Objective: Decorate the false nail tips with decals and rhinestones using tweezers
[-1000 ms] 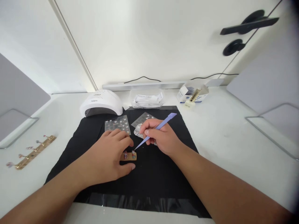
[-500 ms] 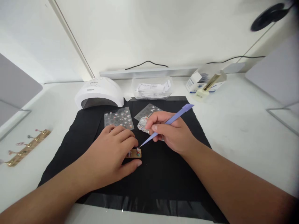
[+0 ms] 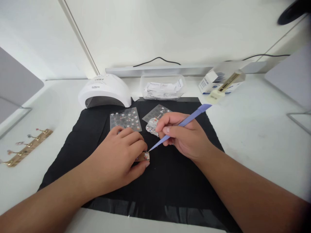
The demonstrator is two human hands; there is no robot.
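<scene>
My left hand (image 3: 119,152), fingers closed, grips a small wooden nail-tip stand (image 3: 140,157) on the black mat. A decorated nail tip (image 3: 146,156) shows at the stand's right end, beside my thumb; my fingers cover most of the rest. In a pen grip, my right hand (image 3: 187,137) holds a slim purple tool (image 3: 189,119) with a thin pointed end. That point meets or nearly meets the nail tip's upper edge; contact is too small to tell. Behind my hands lie a left sticker sheet (image 3: 126,119), a right sticker sheet (image 3: 154,112) and a clear, glittery piece (image 3: 152,126).
The black mat (image 3: 170,187) covers the middle of the white table. Along the back are a white nail lamp (image 3: 104,89), a clear tub (image 3: 162,94) of paper packets, an opened box (image 3: 209,81) and a gold-capped bottle (image 3: 217,94). Another nail-tip stand (image 3: 29,147) is at left.
The whole view has shifted slightly. My left hand still grips the stand. The purple tool stays in my right hand, its point close to the same nail tip.
</scene>
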